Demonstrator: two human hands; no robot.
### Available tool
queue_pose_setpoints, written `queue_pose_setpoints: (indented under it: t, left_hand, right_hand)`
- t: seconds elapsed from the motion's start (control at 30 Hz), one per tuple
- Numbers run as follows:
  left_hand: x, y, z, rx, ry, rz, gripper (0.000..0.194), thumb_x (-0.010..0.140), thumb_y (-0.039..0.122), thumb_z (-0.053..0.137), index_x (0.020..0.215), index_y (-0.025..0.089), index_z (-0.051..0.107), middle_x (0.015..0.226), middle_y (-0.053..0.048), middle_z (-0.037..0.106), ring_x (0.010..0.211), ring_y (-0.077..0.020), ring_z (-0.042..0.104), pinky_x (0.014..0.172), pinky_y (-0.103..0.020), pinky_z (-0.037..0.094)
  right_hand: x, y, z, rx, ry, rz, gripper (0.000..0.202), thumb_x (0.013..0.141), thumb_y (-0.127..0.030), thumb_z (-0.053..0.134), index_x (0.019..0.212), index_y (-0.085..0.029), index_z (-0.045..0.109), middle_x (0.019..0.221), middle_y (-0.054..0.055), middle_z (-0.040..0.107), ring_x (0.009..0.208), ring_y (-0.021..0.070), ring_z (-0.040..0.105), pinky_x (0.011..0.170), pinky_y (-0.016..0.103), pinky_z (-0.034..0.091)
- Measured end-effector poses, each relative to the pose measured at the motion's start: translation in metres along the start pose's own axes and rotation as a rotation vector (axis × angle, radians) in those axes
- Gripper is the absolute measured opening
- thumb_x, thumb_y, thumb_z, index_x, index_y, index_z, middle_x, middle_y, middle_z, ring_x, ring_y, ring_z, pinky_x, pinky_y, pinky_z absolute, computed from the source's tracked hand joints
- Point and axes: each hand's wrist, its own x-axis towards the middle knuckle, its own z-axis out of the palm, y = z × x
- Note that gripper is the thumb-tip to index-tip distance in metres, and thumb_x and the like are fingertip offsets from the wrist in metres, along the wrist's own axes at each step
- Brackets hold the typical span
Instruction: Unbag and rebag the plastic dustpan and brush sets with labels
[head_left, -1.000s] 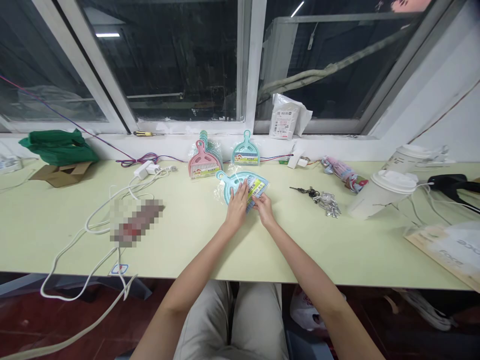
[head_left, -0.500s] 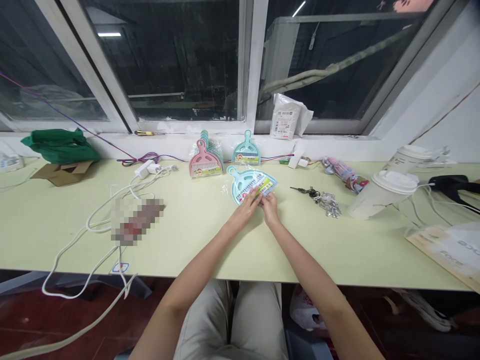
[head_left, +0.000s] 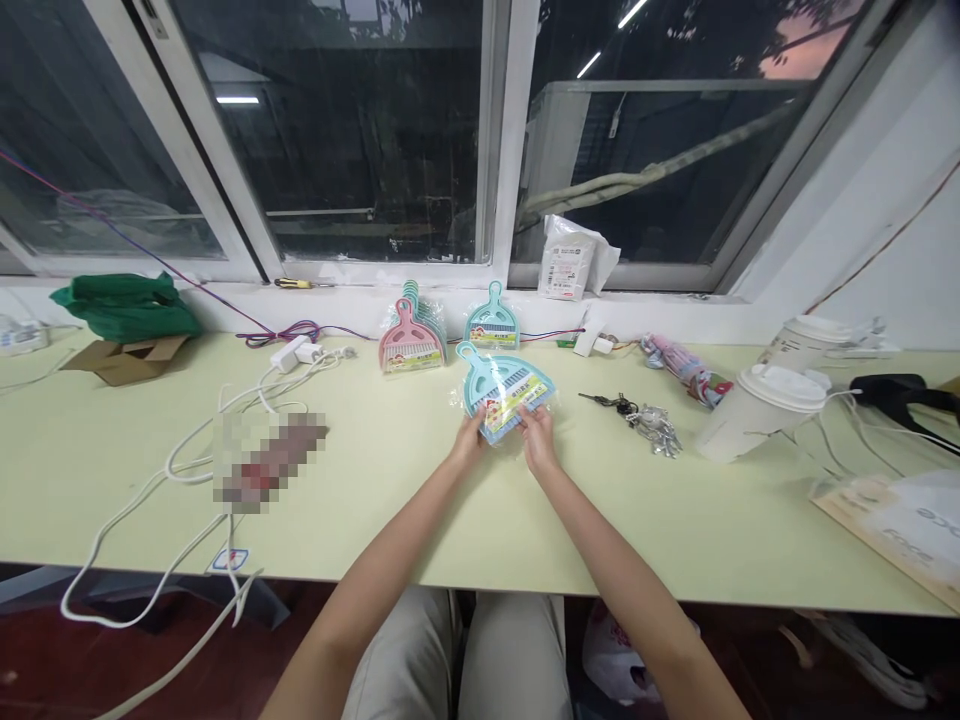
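Note:
A light-blue mini dustpan and brush set (head_left: pixel 499 377) in clear plastic wrap is held tilted over the table in front of me. My left hand (head_left: pixel 471 436) grips its lower left corner, and my right hand (head_left: pixel 537 434) grips the lower right edge. A yellow label crosses its lower part. Behind it a similar teal set (head_left: pixel 493 318) leans upright against the wall. To the left of that stands a row of wrapped sets, a pink dustpan set (head_left: pixel 411 342) in front and several teal ones (head_left: pixel 426 310) behind.
Keys (head_left: pixel 651 424), a folded umbrella (head_left: pixel 684 368) and lidded paper cups (head_left: pixel 765 408) are on the right. White cables (head_left: pixel 172 470), a pixelated object (head_left: pixel 274 465), a cardboard box (head_left: pixel 127 360) and green cloth (head_left: pixel 124 305) lie on the left. A white package (head_left: pixel 571 262) stands on the window ledge.
My left hand has moved from the label to the lower left corner of the dustpan set, so the hands are farther apart. The set has turned to face me more squarely. The camera view has tilted up slightly.

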Motion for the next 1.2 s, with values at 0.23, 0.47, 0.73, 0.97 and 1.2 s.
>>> queue_pose_setpoints:
  t: [0.23, 0.47, 0.73, 0.97, 1.2]
  left_hand:
    - [-0.001, -0.007, 0.004, -0.089, -0.029, 0.115, 0.051, 0.077, 0.04, 0.068, 0.121, 0.021, 0.052, 0.124, -0.008, 0.063, 0.119, -0.0244, 0.057, 0.098, -0.038, 0.047]
    - [0.012, -0.002, -0.018, 0.008, 0.046, 0.131, 0.046, 0.065, 0.021, 0.074, 0.109, 0.019, 0.058, 0.099, -0.004, 0.07, 0.105, -0.0258, 0.063, 0.096, -0.041, 0.047]
    - [0.013, 0.004, -0.036, -0.045, 0.048, 0.047, 0.058, 0.07, 0.019, 0.068, 0.123, 0.026, 0.048, 0.113, -0.004, 0.066, 0.101, -0.0235, 0.065, 0.089, -0.044, 0.053]
    - [0.014, 0.019, -0.065, -0.077, -0.037, -0.19, 0.052, 0.074, 0.025, 0.062, 0.124, 0.017, 0.047, 0.112, -0.013, 0.067, 0.094, -0.026, 0.068, 0.077, -0.044, 0.059]
    - [0.011, 0.018, -0.065, 0.072, -0.131, -0.261, 0.064, 0.074, 0.018, 0.063, 0.133, 0.019, 0.039, 0.113, -0.013, 0.067, 0.093, -0.0266, 0.068, 0.076, -0.051, 0.059]
  right_hand:
    - [0.004, -0.002, -0.003, 0.003, -0.019, -0.015, 0.042, 0.062, -0.041, 0.074, 0.096, -0.023, 0.056, 0.1, 0.004, 0.069, 0.086, 0.0218, 0.068, 0.073, 0.037, 0.057]
    - [0.003, 0.012, 0.001, -0.057, -0.095, 0.112, 0.042, 0.058, -0.041, 0.078, 0.092, -0.024, 0.059, 0.094, 0.004, 0.072, 0.084, 0.0236, 0.069, 0.072, 0.039, 0.059]
    - [0.031, -0.025, -0.045, -0.573, -0.33, 0.281, 0.04, 0.074, -0.054, 0.066, 0.091, -0.018, 0.069, 0.092, 0.015, 0.073, 0.086, 0.0324, 0.07, 0.082, 0.054, 0.054]
    - [0.041, -0.027, -0.062, -1.145, -0.538, -0.567, 0.051, 0.075, -0.043, 0.068, 0.124, -0.033, 0.061, 0.149, 0.002, 0.042, 0.141, 0.0293, 0.03, 0.112, 0.052, 0.029]
    - [0.038, -0.01, -0.062, -1.24, -0.402, -0.618, 0.029, 0.091, -0.038, 0.048, 0.087, -0.028, 0.075, 0.095, 0.004, 0.074, 0.096, 0.0258, 0.059, 0.099, 0.049, 0.034]
